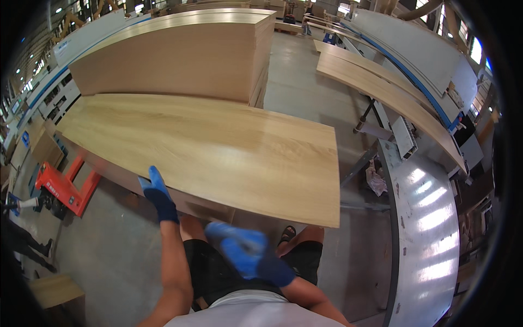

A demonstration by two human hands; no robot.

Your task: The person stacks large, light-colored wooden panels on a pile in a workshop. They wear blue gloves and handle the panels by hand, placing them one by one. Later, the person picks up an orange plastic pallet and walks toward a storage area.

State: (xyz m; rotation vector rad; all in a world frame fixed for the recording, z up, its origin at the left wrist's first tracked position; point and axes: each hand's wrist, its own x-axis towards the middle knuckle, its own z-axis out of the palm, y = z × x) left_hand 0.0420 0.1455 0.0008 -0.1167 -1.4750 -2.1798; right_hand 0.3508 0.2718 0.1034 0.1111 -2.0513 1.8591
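Note:
A long wood-grain panel (234, 158) lies flat in front of me, its near edge close to my body. My left hand (157, 191), in a blue work glove with a dark cuff, is at that near edge. Its fingers stretch onto the border of the board, with the thumb apart. My right hand (239, 248), gloved the same way, is in front of my lap, short of the board. Motion smears its fingers, and I cannot make out anything held in it. What supports the panel is mostly hidden beneath it.
Behind the panel rises a tall stack of boards (169, 62). A red pallet jack (65, 185) stands at left, near another person's legs (32, 245). To the right are a curved metal table (425, 234) and more long panels (381, 82) along a machine.

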